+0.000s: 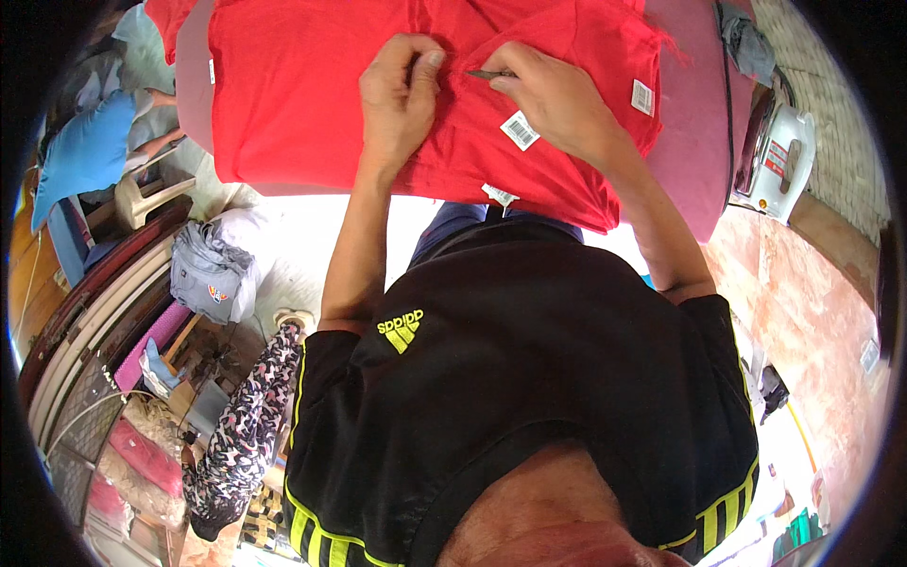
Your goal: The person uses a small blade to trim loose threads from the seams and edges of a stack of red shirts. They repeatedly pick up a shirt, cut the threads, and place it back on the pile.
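Note:
Red cloth (293, 113), probably a garment, is spread over the pink-covered board in front of me. My left hand (402, 99) is closed, with thumb and forefinger pinching the cloth near its middle. Just to the right, my right hand (553, 99) grips a small dark pointed tool (485, 74). Its tip points left, toward my left fingers, and is close to the cloth. Most of the tool is hidden in my fingers, so I cannot tell its exact kind. A white label (519, 130) lies on the cloth below my right hand, and another label (642, 97) is near the right edge.
The pink board (694, 142) extends past the cloth on the right. Beside it stands a white iron (782, 161) with a dark cord. Grey cloth (746, 42) hangs at the far right corner. Grey garments (206, 274) are piled at left. Two other people are nearby on the left.

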Motion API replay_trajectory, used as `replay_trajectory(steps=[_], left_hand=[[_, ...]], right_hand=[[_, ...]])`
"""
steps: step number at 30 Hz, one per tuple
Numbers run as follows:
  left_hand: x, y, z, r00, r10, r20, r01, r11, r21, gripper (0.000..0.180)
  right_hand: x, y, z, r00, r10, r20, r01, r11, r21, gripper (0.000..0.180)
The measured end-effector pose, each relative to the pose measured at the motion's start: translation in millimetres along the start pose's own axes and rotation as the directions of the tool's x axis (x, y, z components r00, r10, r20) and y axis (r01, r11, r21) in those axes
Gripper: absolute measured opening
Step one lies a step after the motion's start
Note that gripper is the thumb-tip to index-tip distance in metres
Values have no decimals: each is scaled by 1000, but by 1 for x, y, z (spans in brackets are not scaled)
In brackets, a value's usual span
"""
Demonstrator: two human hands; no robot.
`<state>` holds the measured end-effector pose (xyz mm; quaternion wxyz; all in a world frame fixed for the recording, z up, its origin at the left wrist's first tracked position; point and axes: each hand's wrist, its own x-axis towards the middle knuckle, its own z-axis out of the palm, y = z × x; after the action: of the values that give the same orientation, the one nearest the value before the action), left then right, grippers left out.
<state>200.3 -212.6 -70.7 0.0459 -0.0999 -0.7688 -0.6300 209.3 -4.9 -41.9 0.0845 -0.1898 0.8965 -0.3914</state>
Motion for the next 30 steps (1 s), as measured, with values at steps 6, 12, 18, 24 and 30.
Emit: replay_trajectory(steps=[6, 12, 18, 24, 30], left_hand=[[-31, 4, -112, 975, -171, -145, 165, 985, -51, 8], [-37, 40, -149, 966, 249, -70, -80, 546, 834, 38], [1, 36, -9, 928, 326, 183, -372, 852, 368, 26], [1, -2, 0, 930, 351, 107, -365, 852, 376, 15], [-27, 13, -119, 992, -127, 7, 40, 365, 930, 16]], right_hand=[[-15, 29, -19, 966, -73, -250, 128, 969, 212, 26], [7, 30, -28, 947, -161, -278, 200, 973, 117, 37], [23, 56, -14, 970, -136, -204, 170, 972, 162, 31], [27, 52, -16, 965, -127, -227, 137, 990, 28, 31], [22, 53, -32, 989, 6, -150, 1, 999, 43, 33]])
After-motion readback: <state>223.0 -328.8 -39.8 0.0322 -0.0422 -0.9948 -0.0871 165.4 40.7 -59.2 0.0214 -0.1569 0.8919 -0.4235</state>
